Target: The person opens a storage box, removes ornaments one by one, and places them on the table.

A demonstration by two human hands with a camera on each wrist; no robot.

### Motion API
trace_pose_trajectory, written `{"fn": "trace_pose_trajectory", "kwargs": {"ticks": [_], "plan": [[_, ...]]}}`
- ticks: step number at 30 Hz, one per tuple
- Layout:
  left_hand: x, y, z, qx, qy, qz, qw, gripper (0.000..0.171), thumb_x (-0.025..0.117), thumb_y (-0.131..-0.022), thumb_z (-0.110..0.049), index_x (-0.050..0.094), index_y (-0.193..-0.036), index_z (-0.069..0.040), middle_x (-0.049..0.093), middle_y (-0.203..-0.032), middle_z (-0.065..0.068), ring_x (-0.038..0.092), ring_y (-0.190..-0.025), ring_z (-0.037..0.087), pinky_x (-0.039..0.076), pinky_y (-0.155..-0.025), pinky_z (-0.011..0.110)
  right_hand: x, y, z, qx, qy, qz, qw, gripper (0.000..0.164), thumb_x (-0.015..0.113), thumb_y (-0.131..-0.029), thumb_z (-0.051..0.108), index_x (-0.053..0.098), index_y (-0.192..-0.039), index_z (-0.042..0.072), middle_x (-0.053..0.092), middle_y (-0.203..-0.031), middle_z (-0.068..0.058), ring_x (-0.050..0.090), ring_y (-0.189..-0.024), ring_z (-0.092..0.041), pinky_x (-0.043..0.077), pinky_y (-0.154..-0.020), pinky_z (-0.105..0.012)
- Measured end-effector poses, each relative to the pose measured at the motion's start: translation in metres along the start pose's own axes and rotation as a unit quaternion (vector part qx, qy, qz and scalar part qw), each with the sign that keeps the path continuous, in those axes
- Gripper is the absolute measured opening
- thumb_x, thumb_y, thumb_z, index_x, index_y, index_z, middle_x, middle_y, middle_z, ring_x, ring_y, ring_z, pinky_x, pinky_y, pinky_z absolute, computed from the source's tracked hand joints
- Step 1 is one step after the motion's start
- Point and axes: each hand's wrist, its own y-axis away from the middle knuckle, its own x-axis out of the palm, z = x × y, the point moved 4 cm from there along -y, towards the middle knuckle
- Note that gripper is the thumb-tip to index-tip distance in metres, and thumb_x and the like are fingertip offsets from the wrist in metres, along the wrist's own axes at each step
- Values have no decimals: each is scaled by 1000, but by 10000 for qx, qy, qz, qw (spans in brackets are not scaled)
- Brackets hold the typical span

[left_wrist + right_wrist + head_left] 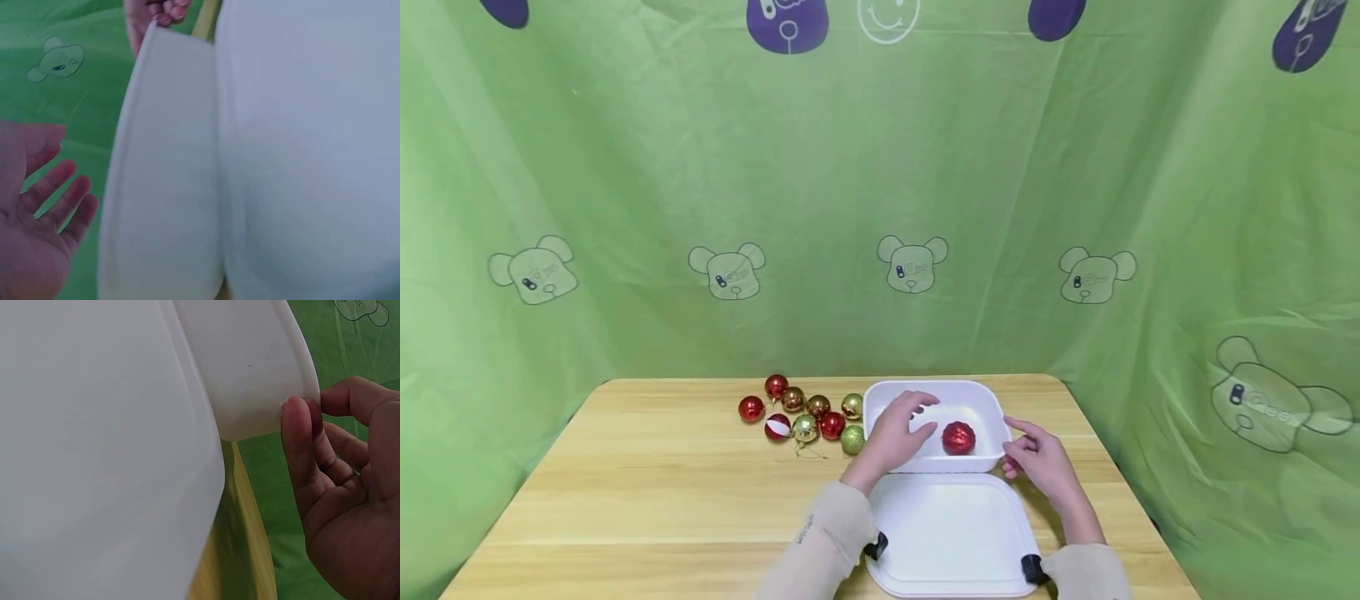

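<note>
A white plastic box (pixel 951 465) stands at the right of the table with one ridged red Christmas ball (pixel 958 438) in it. Over the box's left part hovers my left hand (pixel 898 429), fingers spread and slightly bent, nothing between them; the left wrist view shows the same loose hand (pixel 44 206). At the box's right edge my right hand (pixel 1041 458) pinches the rim between thumb and fingers. The right wrist view shows this right hand (pixel 350 469) at the corner of the box wall (pixel 250 375). A flat white lid (pixel 955 533) lies in front of the box.
Left of the box several red, gold and brown balls lie grouped, among them a glittery green ball (pixel 852 439) and a red-and-white ball (pixel 777 427). The wooden table (pixel 647 492) ends at a green curtain (pixel 820 333) behind and on both sides.
</note>
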Motion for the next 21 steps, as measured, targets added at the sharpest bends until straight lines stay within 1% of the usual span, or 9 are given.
{"fn": "trace_pose_trajectory", "kwargs": {"ticks": [3,7,10,14,16,18,21], "plan": [[12,-3,0,91,-89,146,9998,38,69,-99,-18,62,-136,-14,66,-133,7,65,-118,24,54,-103,34,0,0,-1,-58,-7,-27,10000,58,63,-96,-2,46,-152,-2,70,-87,-18,69,-69,-17,66,-66,-34],[23,-6,0,150,-240,275,9992,38,70,-99,-18,63,-136,-13,67,-131,6,66,-117,23,55,-103,33,-1,1,0,-67,7,-47,10000,58,63,-96,-2,46,-152,-3,70,-86,-17,69,-68,-17,66,-66,-34],[29,-10,0,99,-311,400,9987,39,70,-98,-18,63,-136,-12,66,-133,6,66,-118,25,55,-103,33,-1,0,0,-53,-3,-53,10000,58,63,-96,-2,45,-152,-3,70,-86,-16,70,-68,-17,66,-66,-34],[38,-16,2,-87,-405,577,9975,39,70,-99,-21,63,-137,-15,65,-135,4,66,-119,25,55,-102,34,-2,-1,-1,-29,-14,-43,10000,59,62,-97,-2,44,-153,-3,70,-87,-18,69,-69,-17,66,-66,-33],[42,-17,4,-180,-557,686,9959,39,70,-99,-23,64,-137,-17,65,-135,3,65,-120,24,55,-102,34,-2,-2,-2,-10,-31,-12,10000,59,62,-98,-2,43,-153,-3,70,-89,-19,69,-69,-17,66,-67,-34],[45,-18,7,-217,-805,817,9932,39,71,-99,-25,64,-137,-19,65,-136,2,64,-122,22,54,-104,35,-1,-3,-3,17,-53,15,10000,59,62,-98,-2,42,-154,-3,70,-89,-19,70,-70,-18,66,-67,-35],[51,-18,9,-106,-1183,1070,9871,38,68,-100,-30,64,-138,-22,66,-136,0,63,-125,20,52,-108,33,-1,-3,-4,48,-44,38,10000,59,61,-99,-2,41,-154,-4,70,-90,-18,70,-71,-18,66,-68,-35]]}}
